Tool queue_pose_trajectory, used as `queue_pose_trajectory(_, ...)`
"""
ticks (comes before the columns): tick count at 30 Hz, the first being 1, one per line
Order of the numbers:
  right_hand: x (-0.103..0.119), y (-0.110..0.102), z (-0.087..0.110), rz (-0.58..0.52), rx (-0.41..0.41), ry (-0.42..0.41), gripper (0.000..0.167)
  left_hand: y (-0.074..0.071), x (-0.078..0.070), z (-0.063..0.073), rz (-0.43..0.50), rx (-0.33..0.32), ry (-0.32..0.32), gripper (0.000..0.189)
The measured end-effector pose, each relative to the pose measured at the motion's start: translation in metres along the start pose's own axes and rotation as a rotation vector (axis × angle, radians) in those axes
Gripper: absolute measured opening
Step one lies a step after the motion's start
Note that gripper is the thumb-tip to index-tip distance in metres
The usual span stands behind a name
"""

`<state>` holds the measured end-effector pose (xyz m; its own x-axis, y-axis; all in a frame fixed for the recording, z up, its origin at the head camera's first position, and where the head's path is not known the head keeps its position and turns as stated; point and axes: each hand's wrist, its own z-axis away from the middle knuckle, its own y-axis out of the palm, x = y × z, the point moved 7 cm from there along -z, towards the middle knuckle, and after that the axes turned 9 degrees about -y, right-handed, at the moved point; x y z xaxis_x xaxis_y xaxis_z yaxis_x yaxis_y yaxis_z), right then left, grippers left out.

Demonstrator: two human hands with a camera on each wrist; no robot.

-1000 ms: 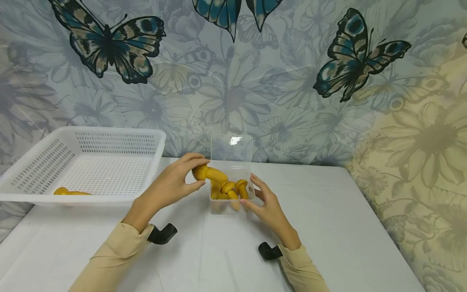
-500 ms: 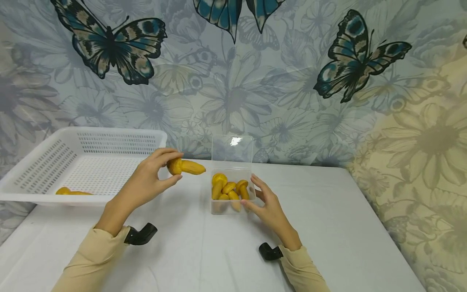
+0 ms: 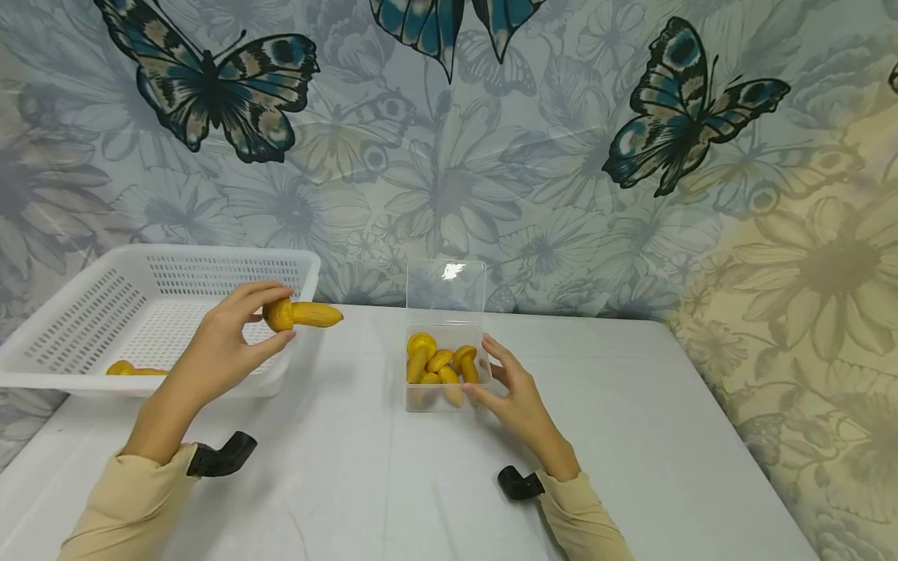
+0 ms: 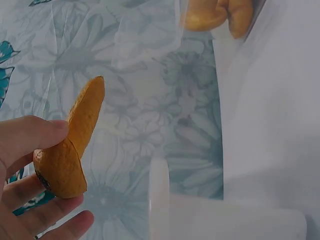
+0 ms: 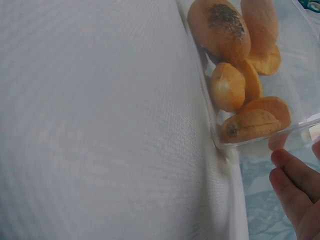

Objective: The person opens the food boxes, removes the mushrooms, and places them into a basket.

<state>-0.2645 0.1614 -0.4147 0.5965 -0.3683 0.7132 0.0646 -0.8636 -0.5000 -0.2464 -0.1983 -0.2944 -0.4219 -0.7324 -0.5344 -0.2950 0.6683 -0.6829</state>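
Observation:
My left hand pinches a yellow mushroom by its cap, between thumb and fingers, over the near right corner of a white basket. Its stem points right, toward the box; the left wrist view shows the same mushroom with its stem slanting up. My right hand rests at the right side of a clear plastic box, fingertips at its wall and thumb near the front corner. Several yellow mushrooms lie in the box, and its clear lid stands raised at the back.
The white perforated basket stands on the left of the white table, with another yellow mushroom inside near its front wall. A butterfly-patterned wall covering rises behind the table.
My left hand has carried the mushroom leftward from over the box to the basket's right side. The right hand and the box have stayed in place.

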Motion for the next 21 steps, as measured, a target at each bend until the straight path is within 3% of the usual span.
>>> queue_pose_trajectory(6,0.0,-0.001,0.0,-0.016,0.002,0.005,0.078,-0.009,0.015,0.007,-0.019,-0.022,-0.011,0.055)
queue_pose_trajectory(14,0.001,0.0,0.001,-0.013,0.008,0.013,0.08,-0.011,0.038,0.017,-0.049,-0.002,-0.024,0.056)
queue_pose_trajectory(21,-0.001,0.001,0.001,-0.02,0.01,0.028,0.079,-0.019,0.06,0.022,0.005,0.016,-0.069,0.057)
